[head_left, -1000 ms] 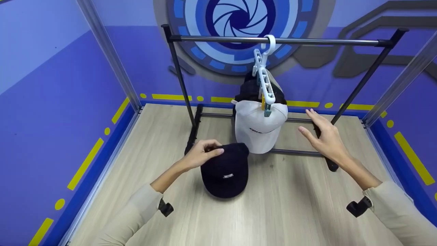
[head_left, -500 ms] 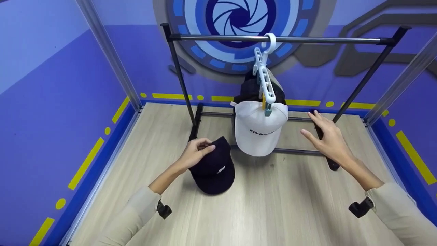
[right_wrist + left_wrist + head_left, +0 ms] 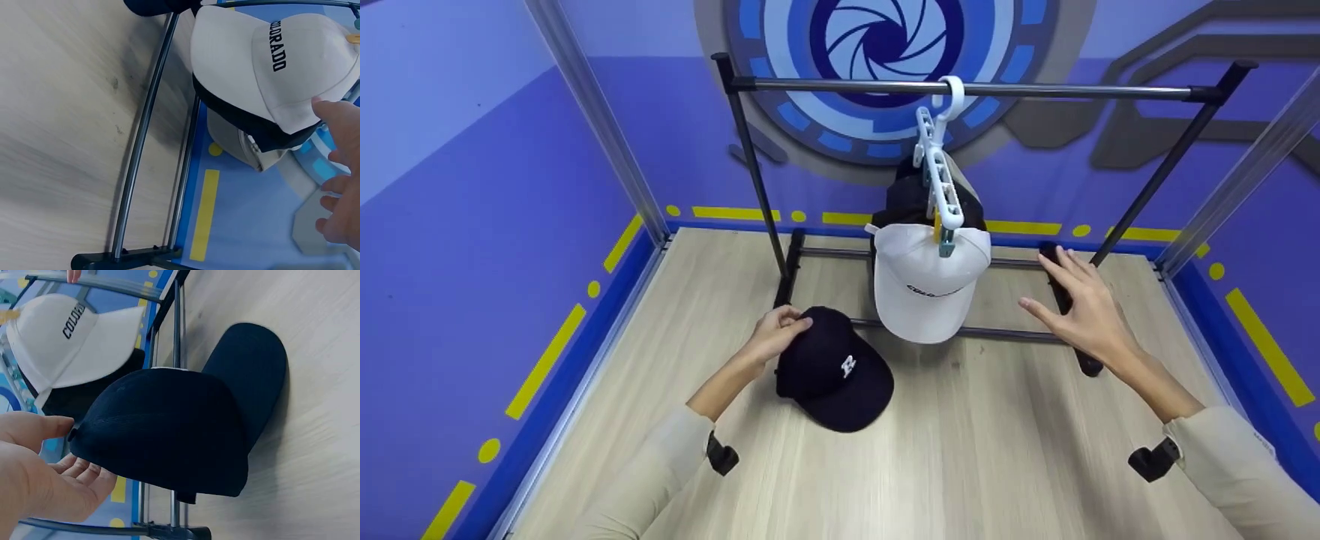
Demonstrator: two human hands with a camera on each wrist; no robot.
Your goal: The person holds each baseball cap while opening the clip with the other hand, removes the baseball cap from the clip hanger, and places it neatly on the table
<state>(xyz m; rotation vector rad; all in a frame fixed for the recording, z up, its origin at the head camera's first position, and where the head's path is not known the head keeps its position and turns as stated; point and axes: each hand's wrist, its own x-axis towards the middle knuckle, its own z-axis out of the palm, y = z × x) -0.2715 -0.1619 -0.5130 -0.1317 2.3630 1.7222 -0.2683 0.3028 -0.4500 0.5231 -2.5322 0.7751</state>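
My left hand (image 3: 775, 332) pinches a dark navy baseball cap (image 3: 819, 352) at its crown, thumb on one side and fingers on the other. A small white letter marks the cap's front, and its brim points down and to the right in the head view. In the left wrist view the same navy cap (image 3: 163, 427) shows its side, thumb and fingers at the top of the crown. My right hand (image 3: 1087, 307), fingers spread and holding nothing, is to the right of a white baseball cap (image 3: 930, 262) lettered COLORADO. That white cap hangs from a clip on a pale hanger (image 3: 941, 176).
A dark metal rack (image 3: 1057, 91) carries the hanger on its top bar. Behind the white cap hang other caps, a black cap (image 3: 906, 196) among them, partly hidden. The rack's feet stand on a wooden tabletop (image 3: 975, 450), with blue printed walls (image 3: 690, 142) around it.
My left hand has moved left with the navy cap, which has turned so its front letter and brim face right. The right hand has barely shifted.
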